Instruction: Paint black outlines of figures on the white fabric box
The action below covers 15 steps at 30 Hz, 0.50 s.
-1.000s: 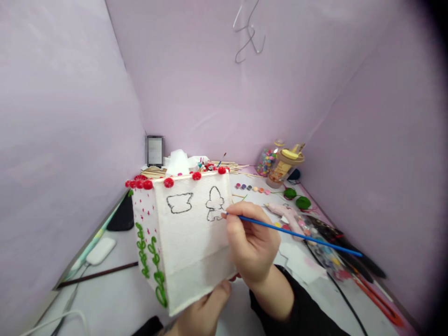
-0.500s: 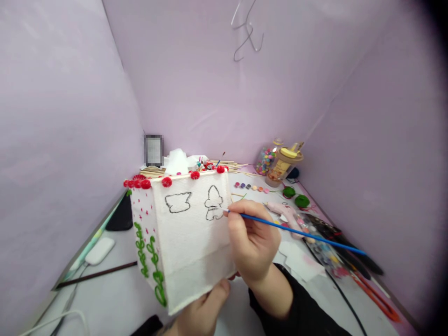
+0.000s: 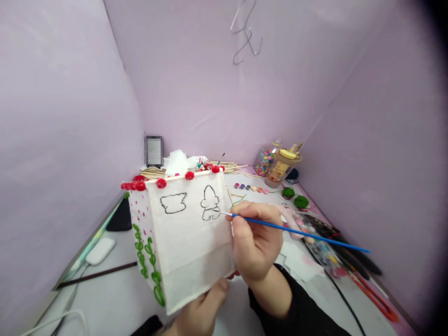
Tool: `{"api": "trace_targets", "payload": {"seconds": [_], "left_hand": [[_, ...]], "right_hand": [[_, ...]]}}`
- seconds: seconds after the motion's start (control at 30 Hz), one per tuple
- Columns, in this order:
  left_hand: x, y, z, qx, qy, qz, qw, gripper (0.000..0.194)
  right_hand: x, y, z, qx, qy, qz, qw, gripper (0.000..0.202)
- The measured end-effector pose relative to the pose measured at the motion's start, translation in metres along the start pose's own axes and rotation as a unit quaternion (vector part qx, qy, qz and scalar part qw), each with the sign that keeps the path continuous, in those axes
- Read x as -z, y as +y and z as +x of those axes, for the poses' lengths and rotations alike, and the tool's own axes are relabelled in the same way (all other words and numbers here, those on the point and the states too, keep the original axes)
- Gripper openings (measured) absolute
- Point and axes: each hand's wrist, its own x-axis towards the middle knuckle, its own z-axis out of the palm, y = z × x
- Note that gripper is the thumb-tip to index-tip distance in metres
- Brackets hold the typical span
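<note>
A white fabric-covered box [image 3: 191, 242] stands tilted in front of me, with red round trims along its top edge and green leafy vines on its left side. Two black outlines are on its front face: a butterfly shape [image 3: 174, 203] on the left and a second figure [image 3: 210, 202] on the right. My left hand [image 3: 205, 308] grips the box from below, thumb at the bottom edge, other fingers hidden. Pinched in my right hand [image 3: 259, 238] is a thin blue paintbrush [image 3: 301, 230], its tip at the right outline's lower part.
Several small paint pots [image 3: 248, 187] line the table behind my right hand. Farther back stand a jar of colourful beads [image 3: 266, 161] and a yellow-lidded cup [image 3: 282, 168]. Green yarn balls [image 3: 301, 201], a pink glue gun [image 3: 292, 219] and orange-handled scissors [image 3: 376, 298] lie right; a white mouse-like object [image 3: 100, 251] lies left.
The box has shifted slightly left. My right hand and the brush have moved a little right and down, and a dark line now crosses the right figure's middle.
</note>
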Motion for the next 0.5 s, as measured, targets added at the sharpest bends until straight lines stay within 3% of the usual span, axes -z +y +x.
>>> {"api": "trace_targets", "payload": {"seconds": [0.27,0.5], "left_hand": [[-0.004,-0.001,0.001,-0.001,0.019,-0.011,1.0,0.051],[-0.002,0.011,0.002,0.01,0.017,-0.004,1.0,0.054]], "right_hand": [[-0.001,-0.002,0.003,0.008,-0.012,-0.033,0.999,0.02],[-0.002,-0.001,0.0,-0.007,-0.014,-0.05,0.999,0.018]]}}
